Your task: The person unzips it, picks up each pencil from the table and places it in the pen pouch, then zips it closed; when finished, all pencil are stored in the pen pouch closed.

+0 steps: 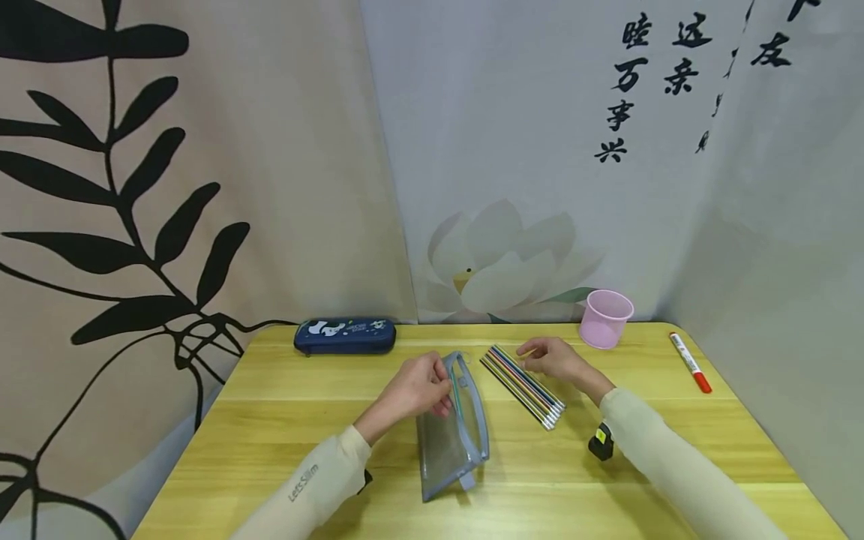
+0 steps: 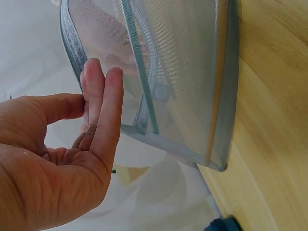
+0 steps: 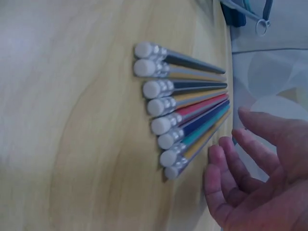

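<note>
My left hand (image 1: 421,384) pinches the upper edge of a grey mesh zip pouch (image 1: 442,454) between thumb and finger, its other fingers lying against the mesh. The pouch is propped up on the table with its mouth parted. In the left wrist view, a teal pencil (image 2: 137,62) and a yellow pencil (image 2: 219,82) show through the pouch's mesh. Several pencils (image 1: 523,386) in various colours lie side by side to the right, white erasers towards me. At their far end my right hand (image 1: 550,356) hovers with loosely bent fingers, holding nothing.
A dark blue pencil case (image 1: 346,336) lies at the back left of the wooden table (image 1: 270,442). A pink cup (image 1: 605,320) stands at the back right, with a red-capped white marker (image 1: 690,362) near the right edge. Printed curtains hang behind.
</note>
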A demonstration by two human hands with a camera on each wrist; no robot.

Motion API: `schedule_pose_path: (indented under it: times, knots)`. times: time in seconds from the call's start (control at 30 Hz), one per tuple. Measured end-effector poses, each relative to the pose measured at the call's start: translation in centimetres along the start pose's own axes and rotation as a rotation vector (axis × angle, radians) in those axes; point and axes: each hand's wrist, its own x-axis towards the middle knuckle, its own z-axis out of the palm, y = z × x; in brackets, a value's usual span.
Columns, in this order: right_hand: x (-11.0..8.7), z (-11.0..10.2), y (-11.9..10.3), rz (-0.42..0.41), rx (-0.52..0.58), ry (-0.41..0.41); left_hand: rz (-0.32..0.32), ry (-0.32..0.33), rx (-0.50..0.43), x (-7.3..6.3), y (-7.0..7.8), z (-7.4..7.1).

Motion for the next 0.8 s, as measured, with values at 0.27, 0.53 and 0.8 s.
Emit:
schedule_pose_path:
  times: [0.27,0.53,0.8]
  knots:
    - [0.0,-0.9,1.9,-0.003,0.054,-0.025,0.004,-0.007,-0.003,0.2,0.1,0.2]
    - [0.1,-1.4,2.8,-0.027,0.089,-0.085,0.010,-0.012,-0.013,0.2,0.0,0.1]
    - [0.6,-0.7,2.5,-0.045,0.070,-0.091,-0.010,0.004,-0.003,-0.3,-0.2,-0.2]
